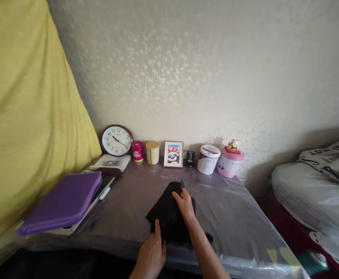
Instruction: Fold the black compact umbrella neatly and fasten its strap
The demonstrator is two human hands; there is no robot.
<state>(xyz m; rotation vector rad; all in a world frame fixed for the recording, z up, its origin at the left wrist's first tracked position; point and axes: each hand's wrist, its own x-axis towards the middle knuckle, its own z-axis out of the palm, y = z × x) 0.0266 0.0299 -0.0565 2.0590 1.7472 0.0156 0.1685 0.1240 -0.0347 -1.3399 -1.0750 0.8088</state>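
A piece of black cloth, folded and uneven in outline, lies on the table near its front edge. My right hand reaches over its far right part, thumb and fingers closed on a fold that sticks up in a dark tip. At the near left edge of the cloth is my left hand. Its index finger stretches out on the fabric and the thumb stands apart from it; the other fingers are curled and partly hidden. A narrow black end of the cloth pokes out to the right, beyond my right forearm.
Plastic film covers the table. Along the wall stand a clock, a pink can, a yellow-lidded jar, a panda picture frame, a black hole punch and two tubs. A purple folder lies left.
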